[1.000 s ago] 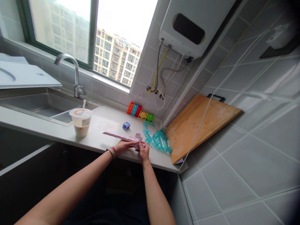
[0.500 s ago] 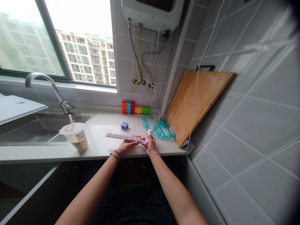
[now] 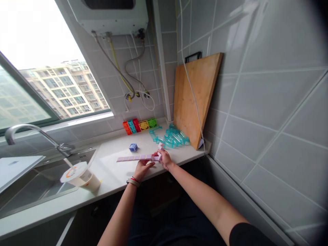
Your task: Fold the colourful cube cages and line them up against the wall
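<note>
A long, flat, lilac segmented strip is held level above the counter, its free end pointing left. My left hand supports it from below near its right half, fingers partly hidden behind it and thumb along the near side. My right hand is closed around the strip's right end, where a pale pink angular piece sticks up above the fingers. Whether that piece is joined to the strip I cannot tell. Beyond the strip, a blue cube-shaped block sits on the counter, touched by neither hand.
Red, blue, yellow and green blocks stand against the back wall. Clear teal plastic pieces lie in a heap by a leaning wooden board. At left are a lidded drink cup with a straw, a sink and a faucet.
My view has turned right and tilted, so the board and heap appear further left. Both hands keep hold of the lilac strip, and the left thumb now sits lower, away from the strip.
</note>
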`<state>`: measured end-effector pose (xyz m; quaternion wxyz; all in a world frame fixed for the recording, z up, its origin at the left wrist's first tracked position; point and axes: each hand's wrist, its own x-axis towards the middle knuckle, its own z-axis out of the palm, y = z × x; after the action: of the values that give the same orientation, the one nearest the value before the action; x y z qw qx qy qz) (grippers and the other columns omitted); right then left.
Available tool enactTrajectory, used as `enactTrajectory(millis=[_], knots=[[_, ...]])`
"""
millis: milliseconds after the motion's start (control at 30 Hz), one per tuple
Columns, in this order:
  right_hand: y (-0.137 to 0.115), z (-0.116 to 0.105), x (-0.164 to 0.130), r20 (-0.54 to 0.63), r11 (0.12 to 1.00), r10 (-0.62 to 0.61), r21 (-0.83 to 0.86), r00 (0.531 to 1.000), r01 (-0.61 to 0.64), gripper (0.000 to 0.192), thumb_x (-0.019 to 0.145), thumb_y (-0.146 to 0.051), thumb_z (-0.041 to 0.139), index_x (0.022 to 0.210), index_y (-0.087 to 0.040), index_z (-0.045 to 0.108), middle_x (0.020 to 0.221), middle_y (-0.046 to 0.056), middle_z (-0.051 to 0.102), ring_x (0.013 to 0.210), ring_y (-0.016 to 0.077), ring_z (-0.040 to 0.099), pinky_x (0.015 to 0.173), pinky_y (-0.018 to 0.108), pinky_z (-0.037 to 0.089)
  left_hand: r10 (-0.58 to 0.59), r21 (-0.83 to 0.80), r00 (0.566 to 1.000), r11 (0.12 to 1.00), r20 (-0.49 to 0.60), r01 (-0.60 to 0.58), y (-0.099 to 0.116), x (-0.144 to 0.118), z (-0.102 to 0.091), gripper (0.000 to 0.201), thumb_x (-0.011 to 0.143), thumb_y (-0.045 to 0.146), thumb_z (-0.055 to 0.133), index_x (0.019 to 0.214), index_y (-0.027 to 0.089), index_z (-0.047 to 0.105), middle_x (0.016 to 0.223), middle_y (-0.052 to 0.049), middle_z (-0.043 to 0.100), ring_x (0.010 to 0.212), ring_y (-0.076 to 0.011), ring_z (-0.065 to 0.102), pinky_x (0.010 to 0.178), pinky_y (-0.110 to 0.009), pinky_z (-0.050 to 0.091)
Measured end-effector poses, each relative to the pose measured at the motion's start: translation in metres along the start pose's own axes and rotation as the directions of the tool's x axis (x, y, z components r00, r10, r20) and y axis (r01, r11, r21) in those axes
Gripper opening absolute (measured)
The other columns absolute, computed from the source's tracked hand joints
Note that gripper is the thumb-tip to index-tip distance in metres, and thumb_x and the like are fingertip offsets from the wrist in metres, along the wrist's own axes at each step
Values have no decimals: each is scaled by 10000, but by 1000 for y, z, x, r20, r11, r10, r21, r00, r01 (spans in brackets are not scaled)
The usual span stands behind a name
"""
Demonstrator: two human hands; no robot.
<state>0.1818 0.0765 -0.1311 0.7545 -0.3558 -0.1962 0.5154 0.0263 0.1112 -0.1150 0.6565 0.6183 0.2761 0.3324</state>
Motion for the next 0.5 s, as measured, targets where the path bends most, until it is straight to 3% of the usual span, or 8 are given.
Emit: enactTrajectory(millis=[167,300,500], knots=[[5,0,5,-60,999,12,48,998,-10,391,704,-516,776,678,-147,649,588,45,681,561,186,650,532,257,473,2,65,1000,998,-8,-1,-1,-2,0,468,684,387,886,1088,215,722,1240,-97,722,1236,-348,603,1012,-444,500],[6,0,10,-133,993,8,115,991,7,461,725,-616,744,732,-180,593,588,10,655,559,173,634,547,268,485,-15,69,999,997,-38,18,-4,-4,1,464,677,393,894,1063,229,697,1137,-86,730,1060,-299,678,899,-415,541],[-1,0,6,-77,988,46,148,996,-34,518,765,-703,665,826,-193,594,695,27,697,646,190,667,619,304,510,-10,-32,990,999,-140,5,-8,-3,-6,517,697,457,879,1111,224,675,1067,-78,728,1011,-264,681,867,-375,537]])
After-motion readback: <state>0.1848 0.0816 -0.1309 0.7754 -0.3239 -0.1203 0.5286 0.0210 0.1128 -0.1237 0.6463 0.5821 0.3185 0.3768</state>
